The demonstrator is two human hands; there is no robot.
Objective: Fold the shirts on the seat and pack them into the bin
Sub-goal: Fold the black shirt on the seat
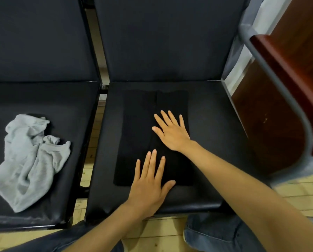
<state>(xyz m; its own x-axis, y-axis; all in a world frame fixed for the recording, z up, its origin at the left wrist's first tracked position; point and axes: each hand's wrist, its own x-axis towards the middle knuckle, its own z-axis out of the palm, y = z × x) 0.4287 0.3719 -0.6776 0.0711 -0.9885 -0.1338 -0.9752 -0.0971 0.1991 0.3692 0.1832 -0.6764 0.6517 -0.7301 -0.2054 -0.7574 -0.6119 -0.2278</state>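
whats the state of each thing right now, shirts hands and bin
black shirt, sides folded in to a long strip, flat on the right seat
grey shirt, crumpled, unfolded, on the left seat
left hand, fingers straight, rests flat on the black shirt's near end
right hand, fingers spread, rests flat on the shirt's right half
bin, not in view

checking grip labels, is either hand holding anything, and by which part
Nothing is held. The left hand and right hand both lie flat on the folded black shirt.
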